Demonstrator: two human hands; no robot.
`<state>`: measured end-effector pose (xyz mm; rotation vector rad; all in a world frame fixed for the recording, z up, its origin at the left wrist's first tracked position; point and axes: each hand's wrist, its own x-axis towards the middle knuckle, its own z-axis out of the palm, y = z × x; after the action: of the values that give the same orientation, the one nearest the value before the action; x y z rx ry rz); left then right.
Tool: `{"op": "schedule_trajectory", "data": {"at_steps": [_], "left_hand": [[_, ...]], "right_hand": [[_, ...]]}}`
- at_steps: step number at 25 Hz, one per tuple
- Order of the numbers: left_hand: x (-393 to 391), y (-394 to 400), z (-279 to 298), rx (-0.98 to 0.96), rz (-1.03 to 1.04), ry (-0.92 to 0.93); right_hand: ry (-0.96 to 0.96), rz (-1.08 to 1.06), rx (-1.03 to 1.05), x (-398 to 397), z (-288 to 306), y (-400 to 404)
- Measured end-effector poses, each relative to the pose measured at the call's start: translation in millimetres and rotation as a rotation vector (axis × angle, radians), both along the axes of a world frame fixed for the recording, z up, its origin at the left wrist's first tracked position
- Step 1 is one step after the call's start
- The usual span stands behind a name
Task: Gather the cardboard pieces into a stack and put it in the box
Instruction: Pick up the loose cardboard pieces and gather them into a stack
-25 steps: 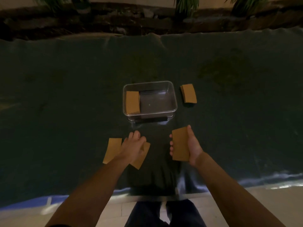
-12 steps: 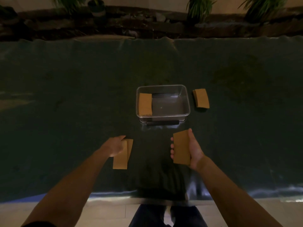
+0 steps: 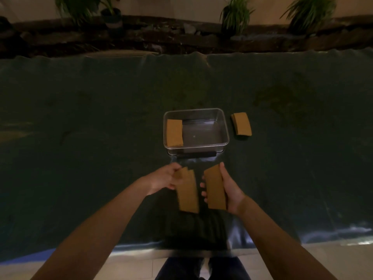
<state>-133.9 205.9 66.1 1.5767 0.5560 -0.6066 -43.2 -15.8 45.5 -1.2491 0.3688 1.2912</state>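
Note:
My left hand (image 3: 164,177) grips a few brown cardboard pieces (image 3: 187,193) by their far end, lifted off the dark cloth and slightly fanned. Close to their right, my right hand (image 3: 230,190) holds another cardboard piece (image 3: 215,188) upright along its palm. The two bundles are a narrow gap apart. Beyond them stands a clear plastic box (image 3: 224,128) with a cardboard stack (image 3: 174,132) lying at its left side. A further cardboard stack (image 3: 241,124) lies on the cloth to the right of the box.
A dark green cloth (image 3: 90,118) covers the table, with its front edge near my legs (image 3: 201,267). A dark bar (image 3: 195,155) lies against the box's near wall. Potted plants (image 3: 235,15) and a low ledge stand beyond the table.
My left hand gathered the cardboard pieces from the cloth at the left, lifted them and carried them right, close to the piece in my right hand. The right hand barely moved.

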Motion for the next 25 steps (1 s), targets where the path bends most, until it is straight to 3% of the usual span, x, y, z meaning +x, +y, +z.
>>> {"op": "schedule_trajectory", "data": {"at_steps": [3,7,10,15,21,25], "left_hand": [[20.5,-41.8,13.9,-0.178,0.135,-0.101],[34.3,-71.3,9.7,0.060,0.145,-0.215],[37.3,-75.2,9.6,0.148,0.041,-0.283],[40.2,-80.7,10.6,0.478,-0.124,-0.434],[39.0,-89.4,12.9,0.452,-0.360,-0.486],[36.1,-98.0,8.9,0.576,-0.534,-0.575]], "right_hand": [[-0.031,0.075,0.004,-3.7,1.9,5.3],[0.011,0.060,0.062,3.4,3.6,-1.1],[0.019,0.056,0.086,7.2,5.0,-8.2],[-0.023,0.038,0.022,10.0,12.2,-11.4],[-0.048,-0.100,-0.005,17.0,21.4,-8.3],[-0.075,-0.168,0.023,18.2,30.2,-2.8]]}}
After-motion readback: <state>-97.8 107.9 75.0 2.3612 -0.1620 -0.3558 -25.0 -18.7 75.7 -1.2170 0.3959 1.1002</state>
